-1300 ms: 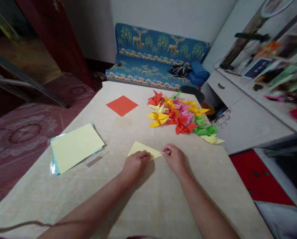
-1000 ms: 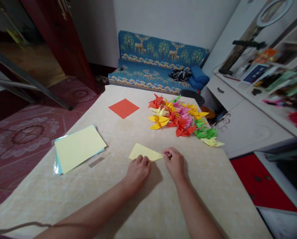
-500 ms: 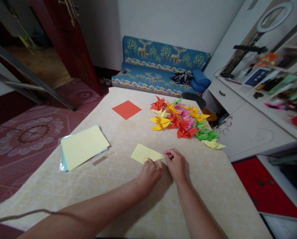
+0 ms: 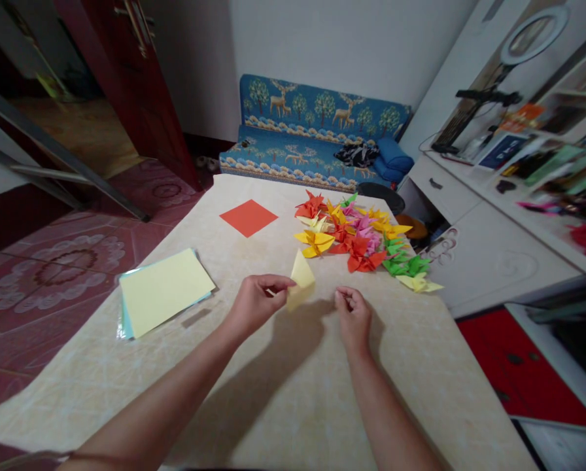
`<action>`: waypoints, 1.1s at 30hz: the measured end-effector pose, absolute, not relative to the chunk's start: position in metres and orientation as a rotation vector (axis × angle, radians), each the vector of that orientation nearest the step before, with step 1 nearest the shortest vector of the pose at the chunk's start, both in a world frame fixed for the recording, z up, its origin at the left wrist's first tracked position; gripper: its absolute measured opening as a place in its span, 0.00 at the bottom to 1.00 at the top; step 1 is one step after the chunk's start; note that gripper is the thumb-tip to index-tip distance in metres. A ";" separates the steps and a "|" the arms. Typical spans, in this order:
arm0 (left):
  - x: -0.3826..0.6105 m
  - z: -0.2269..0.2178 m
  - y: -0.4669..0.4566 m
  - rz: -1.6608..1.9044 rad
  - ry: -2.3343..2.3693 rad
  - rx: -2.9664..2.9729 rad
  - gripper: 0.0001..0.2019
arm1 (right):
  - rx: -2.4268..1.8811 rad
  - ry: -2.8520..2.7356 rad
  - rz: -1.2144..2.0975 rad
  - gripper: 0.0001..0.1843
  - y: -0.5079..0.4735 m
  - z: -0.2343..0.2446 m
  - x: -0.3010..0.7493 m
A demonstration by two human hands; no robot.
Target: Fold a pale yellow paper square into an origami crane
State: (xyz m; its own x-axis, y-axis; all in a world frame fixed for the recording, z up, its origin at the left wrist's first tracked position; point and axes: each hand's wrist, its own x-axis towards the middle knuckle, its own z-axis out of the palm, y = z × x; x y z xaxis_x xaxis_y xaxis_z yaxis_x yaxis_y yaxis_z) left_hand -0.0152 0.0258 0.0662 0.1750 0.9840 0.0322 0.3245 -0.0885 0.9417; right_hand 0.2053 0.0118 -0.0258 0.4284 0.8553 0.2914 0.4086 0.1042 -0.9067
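Note:
My left hand (image 4: 263,297) pinches a folded sheet of pale yellow origami paper (image 4: 301,271) between thumb and fingertips, lifted off the tabletop. The paper stands tilted, one corner pointing up, and its lower part is slightly blurred. To its right, my right hand (image 4: 354,313) rests low over the table, apart from the paper. Its fingers are curled together, with nothing visible in them. Beyond the hands lies a cluster of folded paper flowers or cranes (image 4: 356,239) in red, orange, pink, green and yellow.
A flat red paper square (image 4: 248,218) lies toward the far side of the cloth-covered table (image 4: 254,418). At left is a stack of yellow and blue sheets (image 4: 165,291) on a clear wrapper. Behind stand a blue patterned sofa (image 4: 293,140) and, at right, a white cabinet (image 4: 499,248).
The yellow paper has been lifted from the table and turned by my left hand, which moved left and up. My right hand has let go of its edge and shifted slightly right.

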 end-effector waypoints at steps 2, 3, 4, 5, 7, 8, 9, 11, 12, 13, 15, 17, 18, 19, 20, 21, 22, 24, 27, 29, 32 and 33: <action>-0.020 0.064 0.026 1.027 1.157 1.201 0.14 | -1.498 -1.153 0.501 0.15 0.012 -0.027 0.205; -0.021 0.060 0.025 1.037 1.113 1.073 0.16 | -1.495 -1.146 0.513 0.15 0.012 -0.027 0.205; -0.021 0.055 0.024 1.024 1.093 0.987 0.17 | -1.498 -1.141 0.519 0.15 0.012 -0.028 0.206; -0.021 0.048 0.023 0.997 1.098 0.948 0.18 | -1.508 -1.141 0.518 0.15 0.012 -0.028 0.206; -0.020 0.034 0.020 0.949 1.205 1.010 0.16 | -1.537 -1.160 0.501 0.14 0.012 -0.028 0.206; -0.019 0.027 0.019 0.902 1.275 1.106 0.15 | -1.549 -1.176 0.492 0.14 0.012 -0.028 0.206; -0.019 0.021 0.019 0.869 1.337 1.220 0.14 | -1.555 -1.193 0.486 0.13 0.012 -0.028 0.206; -0.019 0.013 0.018 0.850 1.410 1.461 0.14 | -1.557 -1.235 0.478 0.11 0.012 -0.026 0.206; -0.019 0.011 0.017 0.832 1.441 1.591 0.15 | -1.557 -1.254 0.476 0.10 0.012 -0.025 0.206; -0.019 0.011 0.017 0.808 1.465 1.720 0.15 | -1.557 -1.270 0.474 0.10 0.011 -0.025 0.206; -0.018 0.012 0.015 0.735 1.517 1.950 0.14 | -1.558 -1.286 0.474 0.10 0.011 -0.023 0.205; -0.018 0.014 0.014 0.704 1.571 2.113 0.13 | -1.559 -1.293 0.478 0.09 0.010 -0.022 0.205; -0.018 0.015 0.014 0.709 1.585 2.178 0.12 | -1.560 -1.300 0.478 0.09 0.010 -0.021 0.205; -0.017 0.015 0.014 0.717 1.587 2.239 0.11 | -1.563 -1.308 0.475 0.09 0.010 -0.020 0.204; -0.017 0.015 0.015 0.720 1.576 2.298 0.11 | -1.566 -1.318 0.469 0.09 0.010 -0.020 0.204; -0.017 0.015 0.016 0.706 1.553 2.353 0.11 | -1.567 -1.330 0.463 0.09 0.009 -0.019 0.204; -0.017 0.014 0.018 0.671 1.528 2.398 0.12 | -1.567 -1.341 0.456 0.09 0.009 -0.019 0.204; -0.018 0.013 0.023 0.558 1.493 2.455 0.17 | -1.557 -1.366 0.443 0.08 0.008 -0.018 0.203; -0.021 0.012 0.028 0.405 1.474 2.499 0.24 | -1.508 -1.428 0.444 0.07 0.005 -0.013 0.199; -0.022 0.010 0.029 0.349 1.488 2.526 0.26 | -1.446 -1.517 0.474 0.06 0.000 -0.006 0.196; -0.023 0.006 0.029 0.319 1.518 2.571 0.28 | -1.322 -1.780 0.521 0.12 -0.010 0.007 0.192; -0.023 0.004 0.028 0.323 1.520 2.586 0.28 | -1.274 -1.897 0.516 0.19 -0.014 0.011 0.191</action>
